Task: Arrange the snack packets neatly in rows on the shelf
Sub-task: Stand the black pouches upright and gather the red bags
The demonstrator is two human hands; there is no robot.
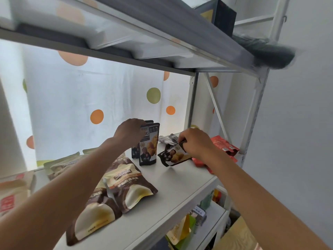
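A white metal shelf (182, 179) with a smooth pale board fills the middle of the view, framed on the right by a grey upright post (255, 112) and a diagonal brace (216, 103). Behind it hangs a white curtain (81, 98) with orange and green dots, lit from the back; a plain pale wall (302, 114) stands to the right. The left hand (128, 133) curls over the top of two upright black snack packets (148, 144) near the back of the board, fingers gripping their upper edges. Just beside them, the right hand (195, 143) pinches the top edge of another black packet (173, 156), which tilts with its bottom corner touching the board. Behind that hand lie a few silvery grey packets (168, 139), and red packets (225, 144) lie at the right end by the post. Toward the front left, brown and cream pouches (124, 184) lie overlapping in a loose line, with pale pouches (59, 166) and a beige bag with a red label (10, 195) further left. The shelf above (162, 56) carries a dark box (219, 16). A lower shelf (210, 230) holds green and yellow packs, with a cardboard box (239, 237) beside it.
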